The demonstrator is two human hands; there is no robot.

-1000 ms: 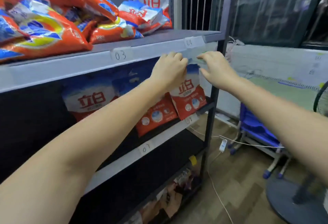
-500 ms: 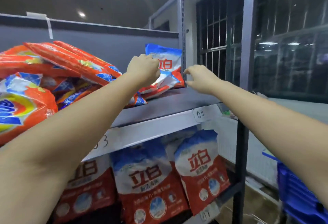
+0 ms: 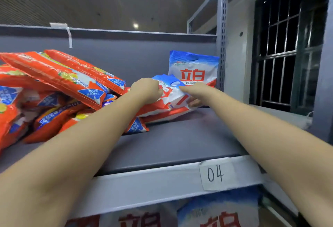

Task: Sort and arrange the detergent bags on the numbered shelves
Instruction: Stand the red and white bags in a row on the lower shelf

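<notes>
On shelf 04 (image 3: 217,173) | orange bags (image 3: 59,82) left, touching blue-white bag (image 3: 173,97)

Orange-red bags (image 3: 59,77) with yellow-blue patches — blue-white-red bags (image 3: 193,68), grey shelf (image 3: 180,144), white "04" label (image 3: 216,173).

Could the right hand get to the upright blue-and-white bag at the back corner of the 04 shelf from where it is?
Probably yes. The right hand grips the lying bag just in front of the upright bag, with nothing between them; it would have to release its grip first.
</notes>
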